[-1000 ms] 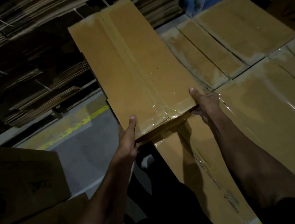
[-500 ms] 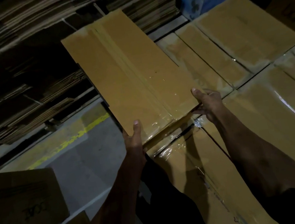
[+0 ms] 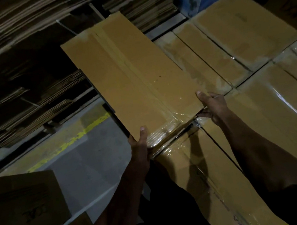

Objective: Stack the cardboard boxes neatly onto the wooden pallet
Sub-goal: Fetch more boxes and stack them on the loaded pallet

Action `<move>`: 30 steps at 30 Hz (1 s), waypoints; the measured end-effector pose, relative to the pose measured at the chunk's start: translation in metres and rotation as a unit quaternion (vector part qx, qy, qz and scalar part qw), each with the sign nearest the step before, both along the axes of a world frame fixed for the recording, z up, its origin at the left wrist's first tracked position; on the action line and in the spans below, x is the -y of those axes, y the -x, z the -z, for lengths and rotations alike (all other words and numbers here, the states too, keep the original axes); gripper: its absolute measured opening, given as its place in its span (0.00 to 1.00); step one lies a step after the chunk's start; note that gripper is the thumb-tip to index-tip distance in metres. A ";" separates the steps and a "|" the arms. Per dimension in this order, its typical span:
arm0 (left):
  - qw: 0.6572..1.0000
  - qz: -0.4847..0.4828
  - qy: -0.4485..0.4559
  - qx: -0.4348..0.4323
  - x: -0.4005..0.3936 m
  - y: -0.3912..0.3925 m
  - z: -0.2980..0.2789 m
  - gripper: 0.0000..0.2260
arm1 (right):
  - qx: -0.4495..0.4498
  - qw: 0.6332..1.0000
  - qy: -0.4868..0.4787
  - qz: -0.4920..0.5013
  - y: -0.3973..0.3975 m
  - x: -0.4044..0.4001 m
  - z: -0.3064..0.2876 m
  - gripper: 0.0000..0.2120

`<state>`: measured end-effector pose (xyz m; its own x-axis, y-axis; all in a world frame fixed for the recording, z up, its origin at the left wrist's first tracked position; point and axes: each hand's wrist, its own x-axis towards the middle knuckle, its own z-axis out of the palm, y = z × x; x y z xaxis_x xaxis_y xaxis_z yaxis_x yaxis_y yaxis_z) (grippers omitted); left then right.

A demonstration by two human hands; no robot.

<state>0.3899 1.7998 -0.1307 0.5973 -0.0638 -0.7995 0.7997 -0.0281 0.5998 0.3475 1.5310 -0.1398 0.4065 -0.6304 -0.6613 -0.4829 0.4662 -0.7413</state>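
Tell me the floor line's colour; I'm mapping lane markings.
Yellow, worn and patchy: the floor line shows in the head view, left of the held box.

Little could be read. On the side of the dark cardboard box [image 3: 23,206] at the lower left stood black printed letters, seen upside down and seeming to spell "CAL", with a further letter before them too dim to tell; fainter lines of print above them were unreadable. Another carton [image 3: 291,12] at the upper right edge bore large dark lettering, cut off by the frame and not legible
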 end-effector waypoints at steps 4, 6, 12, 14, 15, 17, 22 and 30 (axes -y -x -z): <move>0.999 0.010 0.024 -0.028 -0.004 0.003 0.001 0.55 | -0.002 1.000 0.009 -0.001 0.007 0.001 0.004 0.38; 0.999 0.023 0.019 -0.034 -0.008 0.004 0.017 0.55 | -0.004 1.000 0.005 -0.006 0.008 0.001 0.004 0.38; 1.000 0.001 0.014 -0.018 -0.004 0.008 -0.012 0.41 | -0.005 1.000 0.014 -0.009 0.013 -0.001 0.001 0.33; 1.000 0.000 0.019 -0.015 -0.004 0.010 -0.011 0.35 | -0.006 1.000 0.016 -0.008 0.016 -0.001 0.002 0.37; 1.000 0.001 0.019 -0.017 -0.004 0.011 -0.010 0.35 | -0.005 1.000 0.015 -0.008 0.017 -0.002 0.000 0.37; 1.000 0.003 0.020 -0.014 -0.004 0.012 -0.010 0.33 | -0.002 1.000 0.016 -0.011 0.019 -0.003 -0.004 0.32; 1.000 0.008 0.016 -0.020 -0.003 0.017 -0.010 0.32 | 0.000 1.000 0.016 -0.026 0.023 -0.003 -0.006 0.23; 1.000 0.006 0.005 -0.017 -0.001 0.019 -0.007 0.35 | -0.013 1.000 0.010 -0.001 0.022 -0.005 -0.004 0.32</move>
